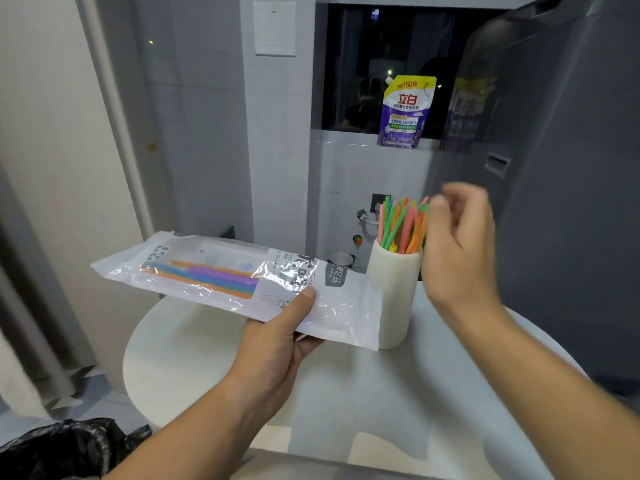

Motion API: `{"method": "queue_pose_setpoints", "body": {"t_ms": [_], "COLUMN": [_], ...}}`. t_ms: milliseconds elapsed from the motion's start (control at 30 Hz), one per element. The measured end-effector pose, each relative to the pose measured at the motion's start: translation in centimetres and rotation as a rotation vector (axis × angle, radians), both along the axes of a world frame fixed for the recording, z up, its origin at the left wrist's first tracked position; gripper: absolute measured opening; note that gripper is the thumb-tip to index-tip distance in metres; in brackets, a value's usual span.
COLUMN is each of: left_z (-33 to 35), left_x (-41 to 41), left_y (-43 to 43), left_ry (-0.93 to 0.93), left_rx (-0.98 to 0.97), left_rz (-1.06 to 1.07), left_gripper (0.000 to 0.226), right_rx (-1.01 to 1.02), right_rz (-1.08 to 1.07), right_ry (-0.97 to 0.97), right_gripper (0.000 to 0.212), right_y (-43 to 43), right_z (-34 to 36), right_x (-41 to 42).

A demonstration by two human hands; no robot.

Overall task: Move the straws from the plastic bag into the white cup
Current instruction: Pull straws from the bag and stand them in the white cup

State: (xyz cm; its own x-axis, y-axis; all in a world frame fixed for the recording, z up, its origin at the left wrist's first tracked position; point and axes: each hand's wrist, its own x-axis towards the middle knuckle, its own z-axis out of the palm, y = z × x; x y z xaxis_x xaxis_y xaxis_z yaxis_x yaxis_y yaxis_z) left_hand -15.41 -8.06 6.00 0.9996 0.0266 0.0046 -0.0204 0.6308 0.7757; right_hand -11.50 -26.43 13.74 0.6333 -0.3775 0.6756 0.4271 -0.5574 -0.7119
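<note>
My left hand [277, 344] grips a clear plastic bag [214, 271] near its open right end and holds it level above the table. Several coloured straws [211, 277] lie in the bag's left half. A ribbed white cup [394, 292] stands on the table just right of the bag, packed with several pink, green and orange straws [401, 223] that stick up. My right hand [457, 244] hovers blurred beside the tops of the cup's straws, fingers loosely curled and apart, with nothing visibly in it.
The round white table [194, 368] bears the cup. A grey appliance [571, 202] stands close on the right. A purple detergent pouch [405, 112] sits on the ledge behind. A black rubbish bag [69, 448] lies at bottom left.
</note>
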Motion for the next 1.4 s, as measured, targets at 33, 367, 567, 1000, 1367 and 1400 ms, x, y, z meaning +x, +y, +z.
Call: {"method": "queue_pose_setpoints", "body": {"t_ms": [33,367,567,1000,1367,1400], "left_z": [-0.1,-0.3,-0.1,-0.2,-0.1,-0.1], "left_x": [0.0,-1.4,-1.5,-0.2,0.4,0.3], "left_y": [0.0,-0.1,-0.4,0.4,-0.1,-0.3], "left_ry": [-0.016,-0.211,-0.356,-0.064,0.193,0.206], "left_rx": [0.031,0.493,0.676,0.283,-0.182,-0.198], "left_rz": [0.008,0.031,0.125,0.122,0.023,0.019], "left_gripper": [0.036,0.031,0.025,0.031,0.028,0.028], "right_rx": [0.184,1.279,1.277,1.044,1.304,1.292], "right_rz": [0.046,0.581,0.61,0.721,0.751,0.772], "right_ry": [0.099,0.759,0.774,0.745,0.485,0.477], "right_gripper": [0.021,0.063,0.048,0.011,0.009,0.008], "right_y": [0.7,3.5,3.9,1.1,0.3,0.4], "right_z": [-1.0,-8.0,-8.9,-7.7,-5.2,-5.1], "right_x": [-1.0,-3.9,-4.0,-2.8,-3.0,-3.1]}}
